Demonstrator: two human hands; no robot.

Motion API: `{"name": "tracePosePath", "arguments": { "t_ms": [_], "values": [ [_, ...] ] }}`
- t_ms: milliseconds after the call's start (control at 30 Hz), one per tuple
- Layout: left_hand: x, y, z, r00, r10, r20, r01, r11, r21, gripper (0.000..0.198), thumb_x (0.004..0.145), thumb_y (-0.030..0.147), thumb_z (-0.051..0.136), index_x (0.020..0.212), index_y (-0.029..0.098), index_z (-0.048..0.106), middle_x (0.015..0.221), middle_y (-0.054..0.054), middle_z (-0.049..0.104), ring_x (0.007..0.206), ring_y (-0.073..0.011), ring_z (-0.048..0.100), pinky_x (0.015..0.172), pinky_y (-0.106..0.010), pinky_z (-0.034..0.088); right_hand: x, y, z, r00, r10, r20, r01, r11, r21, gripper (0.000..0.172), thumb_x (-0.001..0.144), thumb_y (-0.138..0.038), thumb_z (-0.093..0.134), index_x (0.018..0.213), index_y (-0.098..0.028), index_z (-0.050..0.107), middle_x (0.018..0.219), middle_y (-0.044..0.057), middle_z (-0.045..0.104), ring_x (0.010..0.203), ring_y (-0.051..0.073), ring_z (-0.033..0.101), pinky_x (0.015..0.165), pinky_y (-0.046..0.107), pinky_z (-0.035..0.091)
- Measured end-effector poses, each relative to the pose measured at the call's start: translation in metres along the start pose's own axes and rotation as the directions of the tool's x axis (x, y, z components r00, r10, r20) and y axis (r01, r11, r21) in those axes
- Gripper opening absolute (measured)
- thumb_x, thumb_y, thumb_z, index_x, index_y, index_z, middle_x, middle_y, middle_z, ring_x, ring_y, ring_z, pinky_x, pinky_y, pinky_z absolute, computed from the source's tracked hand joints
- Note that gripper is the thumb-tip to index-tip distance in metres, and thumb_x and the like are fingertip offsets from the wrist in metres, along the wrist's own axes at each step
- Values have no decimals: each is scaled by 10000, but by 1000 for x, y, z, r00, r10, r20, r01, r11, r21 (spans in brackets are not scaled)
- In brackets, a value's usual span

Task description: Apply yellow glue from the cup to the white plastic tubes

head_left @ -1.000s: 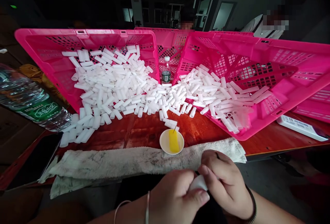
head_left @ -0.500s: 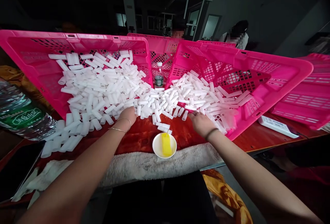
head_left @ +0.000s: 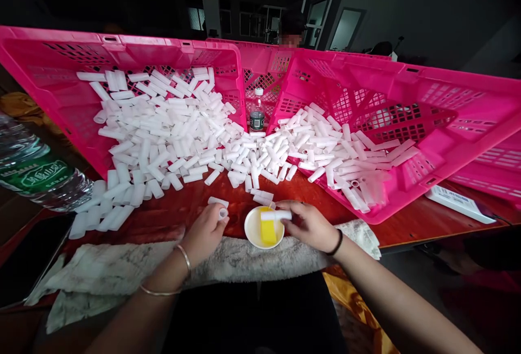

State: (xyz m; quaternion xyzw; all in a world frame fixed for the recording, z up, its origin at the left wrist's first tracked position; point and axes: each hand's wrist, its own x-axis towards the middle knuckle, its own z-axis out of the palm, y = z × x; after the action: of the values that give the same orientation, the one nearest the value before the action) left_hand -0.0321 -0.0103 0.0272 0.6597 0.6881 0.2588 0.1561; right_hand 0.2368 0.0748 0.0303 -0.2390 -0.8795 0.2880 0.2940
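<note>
My left hand (head_left: 207, 232) is closed around a short white plastic tube, its open end (head_left: 223, 213) facing right between thumb and fingers. Just behind it another white tube (head_left: 217, 202) lies on the table. My right hand (head_left: 311, 226) pinches a narrower-looking white tube (head_left: 275, 215) by its right end. That tube lies level over a yellow block (head_left: 268, 232), perhaps a sponge, in a small white dish (head_left: 251, 230); whether they touch I cannot tell. A couple of loose tubes (head_left: 264, 197) lie behind the dish.
Two tilted pink baskets, left (head_left: 36, 66) and right (head_left: 484, 104), spill heaps of white tubes (head_left: 163, 126) onto the red table (head_left: 171, 218). A small bottle (head_left: 256, 115) stands between them. A large bottle (head_left: 40, 172) lies left; a towel (head_left: 232, 259) runs along the front edge.
Both hands have drawn back from the heaps toward the dish, each now with a white tube in it. The right hand's tube is over the yellow block. The view has shifted slightly.
</note>
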Motion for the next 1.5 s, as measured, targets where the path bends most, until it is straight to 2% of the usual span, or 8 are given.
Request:
{"name": "tracePosePath", "arguments": {
  "t_ms": [167, 467, 633, 833, 1000, 1167, 1367, 1500],
  "values": [
    [-20, 18, 25, 995, 94, 18, -89, 977, -195, 410, 818, 404, 561, 1152, 209, 424, 1273, -135, 497, 1111, -253, 553, 921, -411, 494, 4, 13, 21, 993, -92, -71, 77, 978, -192, 217, 864, -106, 466, 990, -171, 630, 978, 128, 633, 898, 222, 623, 767, 366, 537],
    [-2, 29, 40, 981, 156, 111, -139, 979, -148, 755, 524, 408, 829, 1142, 201, 448, 1352, -172, 458, 1242, -357, 455, 1013, -527, 404, -5, 15, 20, 988, 134, -71, -127, 986, 105, 108, 895, -229, 497, 987, -195, 543, 845, 39, 592, 719, 160, 596, 639, 298, 533],
    [-1, 31, 41, 982, 156, 107, -139, 978, -154, 720, 557, 381, 808, 1159, 239, 441, 1269, -111, 543, 1164, -320, 526, 977, -499, 437, -12, 13, 17, 999, -49, -24, 49, 999, -5, 87, 885, -228, 524, 937, -198, 587, 978, 85, 549, 910, 202, 561, 783, 352, 510],
    [-2, 29, 43, 979, 172, 111, -154, 976, -154, 679, 554, 392, 807, 1112, 228, 459, 1343, -124, 486, 1191, -323, 502, 988, -496, 423, -17, 8, 24, 985, 138, -107, -127, 987, 101, 146, 926, -268, 458, 1012, -200, 555, 848, 50, 577, 784, 181, 583, 715, 331, 524],
    [-2, 30, 43, 979, 167, 115, -146, 975, -168, 680, 578, 391, 798, 1142, 243, 448, 1285, -106, 525, 1161, -310, 522, 980, -484, 432, -25, 4, 22, 998, -59, -37, 60, 998, 19, 108, 878, -193, 514, 955, -207, 589, 980, 82, 536, 920, 205, 555, 787, 354, 512],
    [-2, 29, 43, 980, 147, 136, -124, 978, -168, 709, 584, 385, 801, 1168, 243, 425, 1300, -112, 509, 1165, -305, 512, 984, -484, 424, -29, 0, 26, 982, 174, -80, -158, 972, 172, 88, 912, -232, 488, 979, -207, 540, 852, 44, 582, 761, 164, 589, 693, 306, 527],
    [-1, 28, 42, 983, 129, 131, -105, 978, -180, 713, 566, 426, 807, 1150, 226, 449, 1270, -106, 526, 1150, -301, 516, 978, -471, 426, -34, -5, 28, 995, -13, -95, 12, 1000, -14, 78, 875, -178, 514, 912, -197, 580, 978, 87, 532, 919, 197, 554, 774, 334, 508],
    [-1, 28, 43, 983, 138, 118, -115, 975, -189, 704, 558, 428, 807, 1143, 224, 471, 1255, -102, 540, 1137, -305, 525, 965, -468, 434, -37, -4, 30, 973, 205, -110, -182, 965, 190, 174, 903, -253, 505, 1070, -210, 529, 882, 53, 602, 764, 166, 599, 688, 309, 534]
  ]
}}
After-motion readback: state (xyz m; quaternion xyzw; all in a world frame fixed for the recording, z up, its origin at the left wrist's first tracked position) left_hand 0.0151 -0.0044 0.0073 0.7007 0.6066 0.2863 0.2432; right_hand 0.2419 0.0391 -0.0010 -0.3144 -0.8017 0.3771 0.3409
